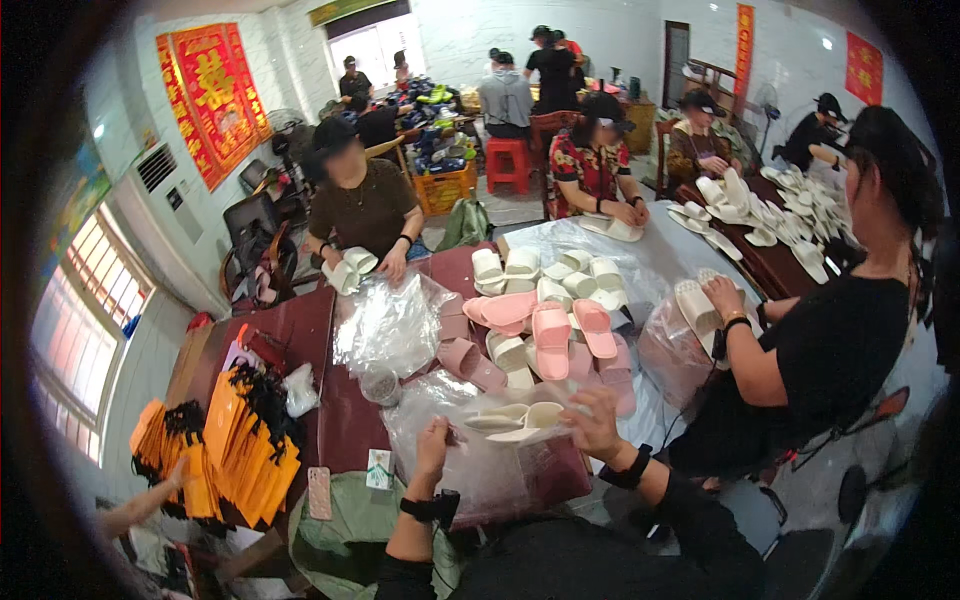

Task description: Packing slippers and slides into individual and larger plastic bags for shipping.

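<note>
My left hand [433,447] grips the edge of a clear plastic bag [480,455] lying on the dark red table [300,330] in front of me. A pair of cream slippers [515,418] lies partly inside the bag's mouth. My right hand [592,420] is closed on the heel end of that pair, at the bag's opening. Just beyond is a heap of pink slippers [550,335] and cream slippers [560,275].
A person on the right [830,340] holds a cream slipper over another bag. Across the table a person [362,200] holds a white pair. Orange card tags with black loops [235,440] pile at the left. A phone [319,492] lies near the table edge. More workers sit behind.
</note>
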A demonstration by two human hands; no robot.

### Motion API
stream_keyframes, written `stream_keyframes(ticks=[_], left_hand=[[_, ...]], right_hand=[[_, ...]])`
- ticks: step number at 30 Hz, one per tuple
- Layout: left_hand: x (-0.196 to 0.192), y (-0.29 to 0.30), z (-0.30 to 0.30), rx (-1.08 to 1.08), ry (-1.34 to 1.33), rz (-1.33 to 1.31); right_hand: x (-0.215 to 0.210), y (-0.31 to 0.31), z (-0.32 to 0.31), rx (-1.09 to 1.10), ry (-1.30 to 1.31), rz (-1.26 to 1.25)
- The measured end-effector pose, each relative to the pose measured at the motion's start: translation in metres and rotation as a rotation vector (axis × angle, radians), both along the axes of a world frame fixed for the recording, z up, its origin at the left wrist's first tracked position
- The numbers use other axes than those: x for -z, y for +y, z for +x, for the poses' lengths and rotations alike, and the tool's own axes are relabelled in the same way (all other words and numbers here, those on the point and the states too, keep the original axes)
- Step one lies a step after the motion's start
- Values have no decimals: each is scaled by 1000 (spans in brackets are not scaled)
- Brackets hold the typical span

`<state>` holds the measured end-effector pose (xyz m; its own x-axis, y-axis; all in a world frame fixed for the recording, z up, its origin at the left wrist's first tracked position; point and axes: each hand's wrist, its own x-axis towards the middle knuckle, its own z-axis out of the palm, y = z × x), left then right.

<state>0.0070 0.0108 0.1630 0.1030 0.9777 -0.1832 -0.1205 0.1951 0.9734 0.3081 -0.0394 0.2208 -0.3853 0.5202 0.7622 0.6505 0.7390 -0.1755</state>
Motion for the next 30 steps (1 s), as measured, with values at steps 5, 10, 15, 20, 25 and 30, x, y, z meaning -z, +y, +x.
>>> stream_keyframes(ticks=[5,10,15,20,25,30], left_hand=[[-84,-48,-12,-176,-33,168],[-109,-89,-66,-467,375,366],[-132,-128,-144,-584,624,376],[-134,-171,-206,-685,629,269],[-126,-200,-243,-772,596,125],[-64,-227,-300,-743,634,44]], right_hand=[[-33,11,-20,157,507,-79],[-26,12,-63,-97,430,-228],[-26,9,-128,-349,222,-261],[14,-11,-206,-620,341,-782],[37,-34,-263,-576,293,-1063],[72,-57,-303,-599,129,-1120]])
